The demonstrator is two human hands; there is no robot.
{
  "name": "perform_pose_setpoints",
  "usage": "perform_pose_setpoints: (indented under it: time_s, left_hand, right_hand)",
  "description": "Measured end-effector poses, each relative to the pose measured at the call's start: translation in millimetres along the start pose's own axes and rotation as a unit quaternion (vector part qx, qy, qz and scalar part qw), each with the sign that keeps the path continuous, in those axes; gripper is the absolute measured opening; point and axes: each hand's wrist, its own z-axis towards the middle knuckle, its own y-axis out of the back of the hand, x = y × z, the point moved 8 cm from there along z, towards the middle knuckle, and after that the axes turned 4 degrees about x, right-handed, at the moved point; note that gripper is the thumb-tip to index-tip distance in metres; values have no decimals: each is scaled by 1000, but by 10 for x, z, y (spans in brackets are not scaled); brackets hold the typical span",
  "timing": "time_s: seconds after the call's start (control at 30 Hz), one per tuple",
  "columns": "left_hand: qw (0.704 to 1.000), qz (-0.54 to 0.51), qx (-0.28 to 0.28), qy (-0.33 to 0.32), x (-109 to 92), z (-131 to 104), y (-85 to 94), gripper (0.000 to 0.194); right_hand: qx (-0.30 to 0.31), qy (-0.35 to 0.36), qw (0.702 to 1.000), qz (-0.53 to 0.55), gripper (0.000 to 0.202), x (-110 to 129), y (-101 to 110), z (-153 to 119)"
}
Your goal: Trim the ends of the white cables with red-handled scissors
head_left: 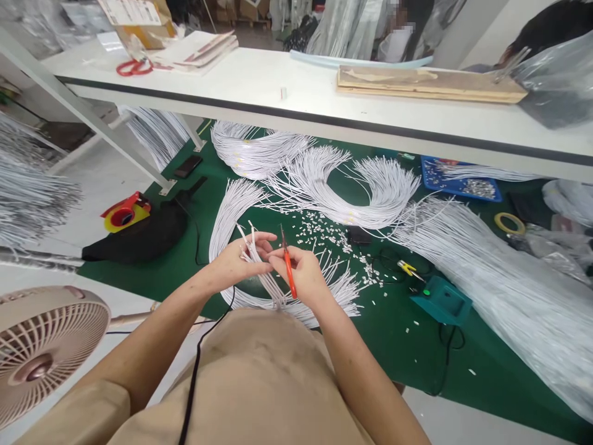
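My left hand is closed around a few white wires, whose ends stick up past the fingers. Tweezers with orange-red handles are gripped in my right hand, their dark tip pointing up and away from me. The fingertips of both hands meet, or nearly so, over the bundle; whether something small lies between them I cannot make out. Beneath the hands a curved bundle of white wires lies on the green mat. Small white connector pieces are scattered just beyond my right hand.
More wire bundles lie behind, with a long wrapped one at right. A teal device, yellow-handled pliers and a blue tray stand right. A tape dispenser and fan are left. A white shelf crosses above.
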Motion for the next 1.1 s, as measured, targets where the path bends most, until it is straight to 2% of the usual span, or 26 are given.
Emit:
perform_pose_setpoints:
  time_s: [0.1,0.2,0.37,0.5,0.57,0.63,0.67,0.73,0.83,0.9,0.97,1.07,1.1]
  left_hand:
    - [999,18,-31,12,-4,-2,81,48]
    - [998,9,-56,6,-12,-7,129,48]
    - [995,-66,-70,0,69,21,219,49]
    - [976,-191,-107,-9,171,80,281,41]
    - [962,-229,-148,-31,187,91,295,35]
    - [953,-209,-213,-62,163,57,340,34]
    - [954,-187,-225,-67,146,45,339,35]
    - [972,-146,-178,-47,131,70,256,36]
    - [993,-108,-42,8,157,117,86,35]
    - [995,-99,-8,23,178,126,73,35]
    - [990,-134,-37,17,196,138,146,33]
    - [966,-217,-142,-13,224,116,307,31]
    - [960,-231,-156,-17,226,108,315,33]
  right_hand:
    - [37,-35,998,36,25,-178,-78,-15]
    - [32,-41,998,22,23,-286,-122,-28]
    - [-72,-10,997,38,22,-290,-44,-52]
    - [-131,-21,988,75,26,-288,-23,-85]
    - [-119,-24,989,85,26,-276,-77,-78]
    - [-73,-18,994,83,24,-245,-164,-53]
    - [-54,-13,996,76,22,-227,-193,-42]
    - [-53,1,997,57,21,-193,-181,-33]
    - [-82,40,996,17,19,-111,-100,-36]
    - [-68,69,995,-12,18,-41,-110,-35]
    - [-70,79,994,-15,17,-8,-106,-42]
    - [-116,50,992,17,18,-57,-55,-63]
    - [-127,36,991,23,19,-90,-55,-69]
